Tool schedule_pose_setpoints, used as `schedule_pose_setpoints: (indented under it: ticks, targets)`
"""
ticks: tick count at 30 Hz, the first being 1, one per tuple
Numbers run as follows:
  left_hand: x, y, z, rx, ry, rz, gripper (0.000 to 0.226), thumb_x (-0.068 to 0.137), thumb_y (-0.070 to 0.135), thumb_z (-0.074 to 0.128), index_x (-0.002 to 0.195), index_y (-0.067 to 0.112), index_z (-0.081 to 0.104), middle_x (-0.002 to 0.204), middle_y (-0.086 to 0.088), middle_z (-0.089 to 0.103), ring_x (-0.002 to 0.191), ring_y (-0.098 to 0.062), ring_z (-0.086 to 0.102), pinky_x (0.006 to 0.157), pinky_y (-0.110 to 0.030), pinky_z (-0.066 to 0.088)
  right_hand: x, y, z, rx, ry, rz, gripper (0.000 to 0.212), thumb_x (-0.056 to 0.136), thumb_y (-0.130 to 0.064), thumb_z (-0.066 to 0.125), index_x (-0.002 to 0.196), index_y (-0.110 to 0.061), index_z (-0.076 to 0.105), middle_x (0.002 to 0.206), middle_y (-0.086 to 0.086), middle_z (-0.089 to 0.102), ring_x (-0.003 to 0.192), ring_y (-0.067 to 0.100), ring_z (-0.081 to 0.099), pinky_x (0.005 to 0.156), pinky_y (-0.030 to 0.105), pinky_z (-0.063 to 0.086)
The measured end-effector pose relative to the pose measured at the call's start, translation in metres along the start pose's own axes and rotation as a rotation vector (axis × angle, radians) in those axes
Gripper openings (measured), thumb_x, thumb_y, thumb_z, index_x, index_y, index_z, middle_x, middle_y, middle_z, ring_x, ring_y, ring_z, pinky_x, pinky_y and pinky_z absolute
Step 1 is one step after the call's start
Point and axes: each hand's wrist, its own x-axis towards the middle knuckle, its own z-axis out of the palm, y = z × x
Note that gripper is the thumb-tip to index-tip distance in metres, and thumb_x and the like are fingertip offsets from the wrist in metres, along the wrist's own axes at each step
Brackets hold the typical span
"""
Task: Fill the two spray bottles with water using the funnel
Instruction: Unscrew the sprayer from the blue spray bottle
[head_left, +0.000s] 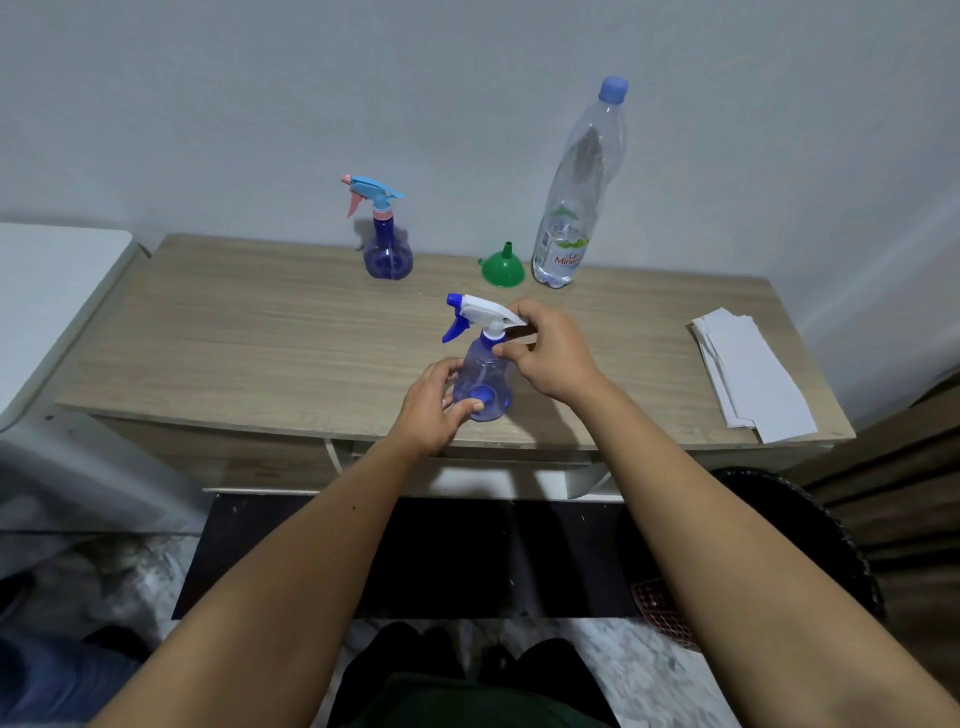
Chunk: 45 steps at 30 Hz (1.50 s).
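A clear blue spray bottle (485, 376) with a white and blue trigger head stands near the front edge of the wooden table (234, 332). My left hand (434, 408) grips its round body from the left. My right hand (553, 348) pinches the white head and the blue collar at the neck. A second spray bottle (387, 244), with a light blue and pink head, stands at the back of the table. A green funnel (503, 266) lies mouth down beside a tall water bottle (576, 192) with a blue cap, partly filled.
A stack of white paper sheets (748, 374) lies at the table's right end. A white surface (47, 291) adjoins the table on the left. A dark round object (810, 525) sits on the floor at the right. The wall runs close behind the table.
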Motion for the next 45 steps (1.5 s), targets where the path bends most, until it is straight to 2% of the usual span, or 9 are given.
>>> schedule_pose_setpoints:
  ticks: [3, 8, 12, 16, 21, 24, 32, 37, 45]
  targets:
    - [0.000, -0.002, 0.001, -0.003, -0.012, -0.005, 0.063, 0.091, 0.014, 0.082, 0.147, 0.007, 0.053, 0.142, -0.007, 0.059, 0.124, -0.012, 0.055, 0.082, 0.005, 0.042, -0.003, -0.001, -0.004, 0.024, -0.035, -0.009, 0.030, 0.084, -0.010, 0.085, 0.107, -0.017, 0.068, 0.103, 0.000, 0.074, 0.090, 0.012, 0.068, 0.070, 0.006, 0.045]
    - [0.001, -0.005, 0.001, -0.035, -0.011, 0.012, 0.063, 0.090, 0.011, 0.083, 0.145, 0.006, 0.054, 0.140, -0.008, 0.059, 0.125, -0.013, 0.057, 0.089, -0.001, 0.047, -0.001, -0.003, 0.011, 0.030, 0.095, 0.009, 0.031, 0.076, -0.019, 0.091, 0.092, -0.020, 0.065, 0.094, 0.002, 0.073, 0.086, 0.020, 0.069, 0.077, 0.034, 0.052]
    - [0.002, -0.009, 0.000, -0.086, -0.010, 0.004, 0.060, 0.089, 0.013, 0.084, 0.142, 0.010, 0.055, 0.138, -0.004, 0.059, 0.130, -0.017, 0.060, 0.104, -0.032, 0.057, 0.000, -0.002, 0.007, 0.085, 0.011, 0.013, 0.023, 0.086, -0.006, 0.081, 0.104, -0.016, 0.071, 0.096, -0.003, 0.076, 0.091, 0.013, 0.071, 0.084, 0.029, 0.052]
    - [0.003, -0.009, 0.003, -0.069, -0.015, 0.007, 0.063, 0.089, 0.014, 0.083, 0.145, 0.008, 0.054, 0.140, -0.006, 0.060, 0.129, -0.015, 0.060, 0.104, -0.030, 0.056, 0.000, -0.003, 0.012, 0.046, 0.073, -0.001, 0.036, 0.077, -0.028, 0.092, 0.099, -0.016, 0.067, 0.097, 0.001, 0.074, 0.088, 0.019, 0.072, 0.078, 0.032, 0.055]
    - [0.003, -0.013, 0.004, -0.064, -0.021, -0.003, 0.065, 0.087, 0.021, 0.084, 0.144, 0.012, 0.054, 0.139, -0.002, 0.060, 0.130, -0.018, 0.061, 0.107, -0.039, 0.056, -0.001, 0.003, 0.006, 0.099, 0.006, -0.020, 0.031, 0.084, -0.016, 0.085, 0.110, -0.021, 0.068, 0.103, -0.003, 0.075, 0.098, 0.016, 0.072, 0.090, 0.038, 0.058]
    - [0.006, -0.015, 0.003, -0.026, -0.040, 0.001, 0.067, 0.086, 0.028, 0.083, 0.145, 0.015, 0.054, 0.139, -0.001, 0.060, 0.129, -0.018, 0.062, 0.108, -0.045, 0.056, -0.001, -0.002, 0.003, 0.086, 0.017, -0.047, 0.049, 0.077, -0.025, 0.093, 0.118, -0.020, 0.066, 0.111, -0.004, 0.069, 0.098, 0.016, 0.071, 0.084, 0.027, 0.057]
    - [0.005, -0.015, 0.001, -0.018, -0.046, 0.032, 0.062, 0.087, 0.023, 0.086, 0.141, 0.012, 0.056, 0.131, -0.006, 0.062, 0.122, -0.021, 0.066, 0.103, -0.041, 0.057, -0.007, -0.005, 0.002, 0.168, 0.068, -0.049, 0.051, 0.083, -0.017, 0.085, 0.126, -0.030, 0.060, 0.089, -0.011, 0.067, 0.084, 0.011, 0.069, 0.073, 0.017, 0.053]
    - [0.006, -0.016, 0.002, 0.006, -0.045, 0.039, 0.063, 0.083, 0.028, 0.085, 0.138, 0.012, 0.059, 0.120, 0.003, 0.060, 0.100, -0.016, 0.063, 0.083, -0.018, 0.049, -0.007, -0.011, 0.010, 0.122, 0.109, -0.053, 0.050, 0.073, -0.013, 0.087, 0.108, -0.033, 0.057, 0.091, -0.008, 0.072, 0.081, 0.015, 0.069, 0.076, 0.042, 0.062]
    - [0.005, -0.013, 0.000, -0.021, -0.041, 0.001, 0.077, 0.076, 0.043, 0.078, 0.140, 0.007, 0.057, 0.133, -0.006, 0.061, 0.122, -0.022, 0.065, 0.101, -0.040, 0.056, -0.006, -0.016, 0.002, 0.197, 0.171, -0.012, 0.051, 0.080, 0.006, 0.075, 0.120, -0.024, 0.062, 0.093, -0.006, 0.074, 0.077, 0.001, 0.070, 0.074, 0.018, 0.054]
